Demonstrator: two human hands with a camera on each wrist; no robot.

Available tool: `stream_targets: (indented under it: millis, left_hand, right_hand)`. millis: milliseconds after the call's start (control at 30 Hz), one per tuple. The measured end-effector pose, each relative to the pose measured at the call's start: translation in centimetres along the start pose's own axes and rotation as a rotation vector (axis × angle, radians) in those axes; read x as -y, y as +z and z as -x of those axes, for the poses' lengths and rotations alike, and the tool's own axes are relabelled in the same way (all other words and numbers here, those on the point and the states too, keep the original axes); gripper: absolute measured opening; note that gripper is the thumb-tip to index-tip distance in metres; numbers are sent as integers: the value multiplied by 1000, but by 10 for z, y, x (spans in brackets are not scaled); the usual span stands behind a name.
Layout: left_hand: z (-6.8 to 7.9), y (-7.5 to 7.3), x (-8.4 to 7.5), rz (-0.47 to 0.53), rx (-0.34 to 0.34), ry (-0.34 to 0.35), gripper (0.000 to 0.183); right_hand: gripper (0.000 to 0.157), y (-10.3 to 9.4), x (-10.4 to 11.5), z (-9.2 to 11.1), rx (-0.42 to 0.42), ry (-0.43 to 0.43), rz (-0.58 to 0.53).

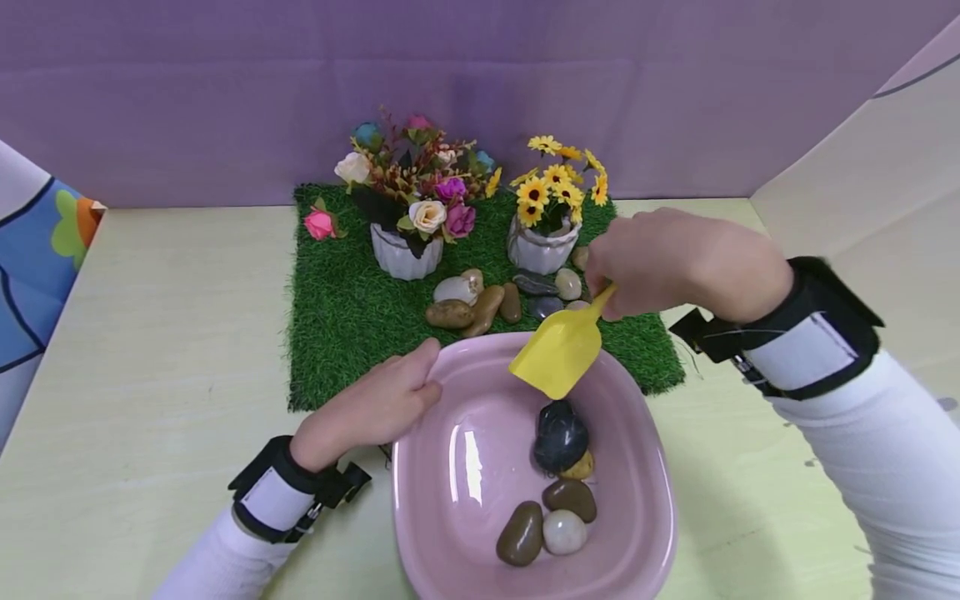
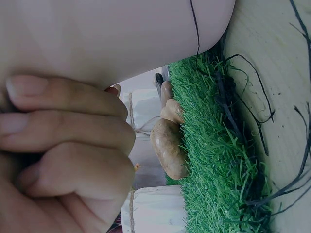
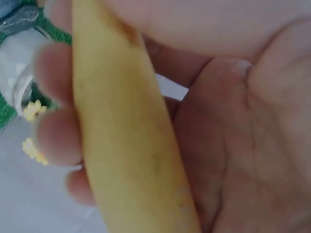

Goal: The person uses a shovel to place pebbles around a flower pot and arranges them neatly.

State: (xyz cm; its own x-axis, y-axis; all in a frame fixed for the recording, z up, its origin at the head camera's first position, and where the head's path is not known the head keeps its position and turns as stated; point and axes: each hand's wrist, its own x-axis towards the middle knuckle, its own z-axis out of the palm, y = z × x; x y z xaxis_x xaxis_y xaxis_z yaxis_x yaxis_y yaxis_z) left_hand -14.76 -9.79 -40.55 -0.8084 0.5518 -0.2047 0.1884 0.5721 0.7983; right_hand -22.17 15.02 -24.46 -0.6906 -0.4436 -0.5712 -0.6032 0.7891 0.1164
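My right hand (image 1: 667, 262) grips a yellow toy shovel (image 1: 562, 350) by its handle, and the scoop hangs over the far right part of a pink basin (image 1: 427, 500). In the right wrist view the fingers curl round the yellow handle (image 3: 126, 126). My left hand (image 1: 375, 404) holds the basin's far left rim; its curled fingers (image 2: 73, 97) show against the wall in the left wrist view. Inside the basin, below the scoop, lies a black stone (image 1: 560, 437) over a yellowish one (image 1: 580, 467). Nearer are two brown stones (image 1: 520, 533) and a pale stone (image 1: 564, 532).
Behind the basin lies a green turf mat (image 1: 330, 333) with several pebbles (image 1: 450, 314). A white pot of mixed flowers (image 1: 405, 254) and a white pot of yellow flowers (image 1: 543, 250) stand there. A pink flower (image 1: 320, 223) lies at the left. A purple cloth (image 1: 225, 108) hangs behind.
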Motion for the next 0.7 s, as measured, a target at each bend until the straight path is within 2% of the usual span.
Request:
stream_targets:
  millis: [200, 400, 533, 700]
  left_hand:
    - [1, -1, -1, -3, 0, -5, 6]
    - [0, 0, -1, 6, 3, -9, 7]
    - [0, 0, -1, 12, 4, -9, 6]
    - [0, 0, -1, 5, -3, -3, 7]
  right_hand:
    - [5, 4, 19, -3, -74, -48, 98]
    - [17, 10, 35, -7, -143, -91, 222]
    - [29, 17, 43, -11, -195, -101, 262]
    - [25, 26, 51, -16, -241, -111, 355]
